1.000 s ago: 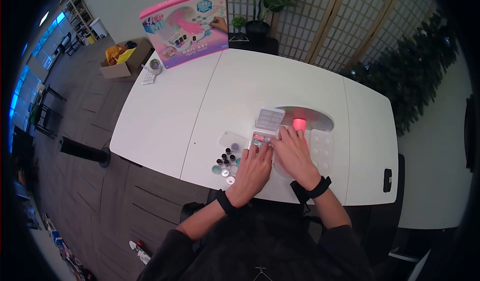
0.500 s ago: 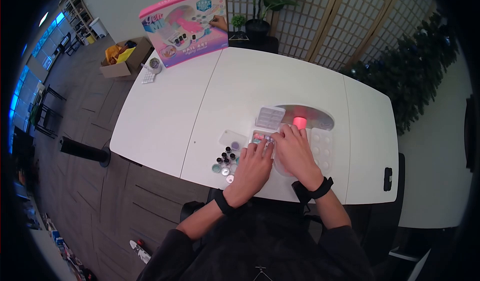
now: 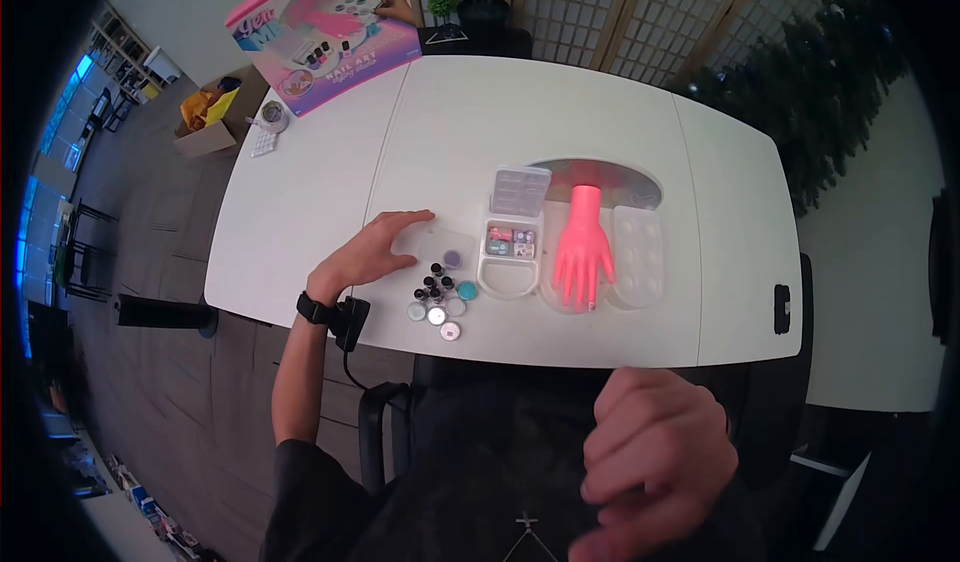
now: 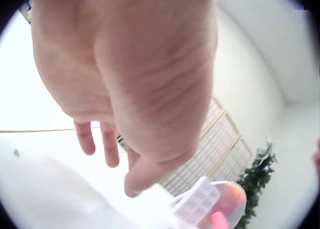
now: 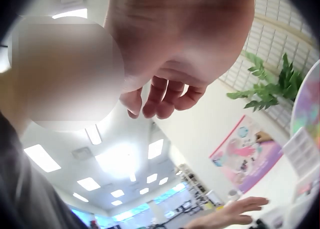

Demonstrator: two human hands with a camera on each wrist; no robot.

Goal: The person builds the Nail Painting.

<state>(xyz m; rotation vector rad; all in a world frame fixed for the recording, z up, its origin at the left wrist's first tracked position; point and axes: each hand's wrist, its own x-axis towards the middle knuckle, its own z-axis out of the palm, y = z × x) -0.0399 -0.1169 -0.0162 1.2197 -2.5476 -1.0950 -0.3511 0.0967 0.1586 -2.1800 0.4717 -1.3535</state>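
My left hand (image 3: 370, 254) hovers over the table's near left part, thumb and fingers spread, nothing in it. Just right of its fingertips lies a clear plastic piece (image 3: 458, 239) with a purple pot (image 3: 452, 259) on it. Several small black-capped bottles (image 3: 434, 282) and round pots (image 3: 436, 316) stand by the thumb. My right hand (image 3: 655, 452) is raised off the table, close to the head camera; the right wrist view shows its fingers (image 5: 165, 101) loosely curled around nothing. A white case (image 3: 508, 279) with its lid (image 3: 520, 192) up holds small coloured pieces. Beside it lies a pink model hand (image 3: 583, 252).
A curved mirror (image 3: 625, 182) stands behind the model hand, and a clear tray with round wells (image 3: 638, 257) lies right of it. A nail art box (image 3: 325, 37), a cup (image 3: 272, 114) and a black device (image 3: 782, 309) sit around the table's edges.
Both hands have left the white case. My left hand moved left past the bottles; my right hand drew back and up towards the head. The model hand is now in full view.
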